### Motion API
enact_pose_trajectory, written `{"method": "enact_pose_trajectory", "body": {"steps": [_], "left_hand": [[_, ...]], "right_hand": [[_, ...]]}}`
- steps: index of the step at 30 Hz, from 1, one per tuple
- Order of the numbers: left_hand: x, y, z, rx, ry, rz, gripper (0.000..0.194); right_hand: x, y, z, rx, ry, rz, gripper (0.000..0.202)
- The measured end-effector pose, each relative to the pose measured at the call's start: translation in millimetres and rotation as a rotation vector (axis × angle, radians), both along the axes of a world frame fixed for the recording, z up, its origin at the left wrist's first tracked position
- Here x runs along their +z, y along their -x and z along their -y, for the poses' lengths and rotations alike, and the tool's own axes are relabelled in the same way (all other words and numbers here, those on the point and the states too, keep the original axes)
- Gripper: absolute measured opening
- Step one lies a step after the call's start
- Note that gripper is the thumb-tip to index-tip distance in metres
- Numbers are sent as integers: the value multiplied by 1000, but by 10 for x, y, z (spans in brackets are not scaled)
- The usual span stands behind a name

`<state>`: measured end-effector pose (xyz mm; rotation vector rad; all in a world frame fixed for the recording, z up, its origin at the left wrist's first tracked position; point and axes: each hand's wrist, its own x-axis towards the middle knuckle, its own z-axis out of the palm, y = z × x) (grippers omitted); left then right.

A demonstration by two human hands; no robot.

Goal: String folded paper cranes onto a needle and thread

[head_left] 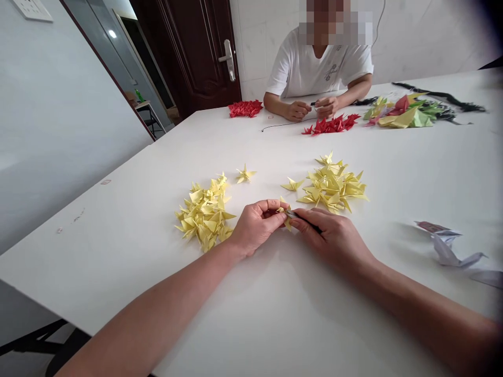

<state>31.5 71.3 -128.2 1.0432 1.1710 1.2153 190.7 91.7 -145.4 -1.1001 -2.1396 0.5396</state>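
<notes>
My left hand (257,226) pinches a small yellow folded paper piece (288,224) near the middle of the white table. From the right, my right hand (328,230) grips a dark slim tool (308,220), its metal tip touching the paper. A pile of yellow folded paper pieces (204,212) lies to the left of my hands. Behind my right hand is another yellow pile (333,186). Two single yellow pieces, one star-like (245,174) and one flatter (292,184), lie between the piles.
Across the white table (137,225) sits a person in a white shirt (314,68), hands holding something small. Red paper piles (245,108) (334,124), a multicoloured paper heap (411,112) and black cords (440,94) lie at the back. White folded paper (448,254) is at right.
</notes>
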Motion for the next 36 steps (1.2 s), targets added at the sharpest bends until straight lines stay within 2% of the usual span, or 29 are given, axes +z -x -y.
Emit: {"method": "enact_pose_trajectory", "body": {"steps": [11, 21, 26, 31, 34, 36], "left_hand": [[-4, 3, -3, 2, -20, -17, 12], [46, 17, 18, 21, -23, -167, 15], [23, 35, -241, 148, -146, -354, 23], [-25, -29, -590, 229, -270, -520, 19], [-63, -99, -628, 209, -313, -599, 18], [-69, -112, -605, 202, -334, -650, 24]], "right_hand": [[11, -9, 5, 21, 26, -11, 27], [77, 18, 18, 31, 41, -38, 31], [114, 38, 35, 19, 9, -60, 30], [134, 44, 48, 22, 12, -34, 27], [137, 44, 51, 25, 14, -23, 27], [137, 43, 49, 34, 16, -13, 27]]}}
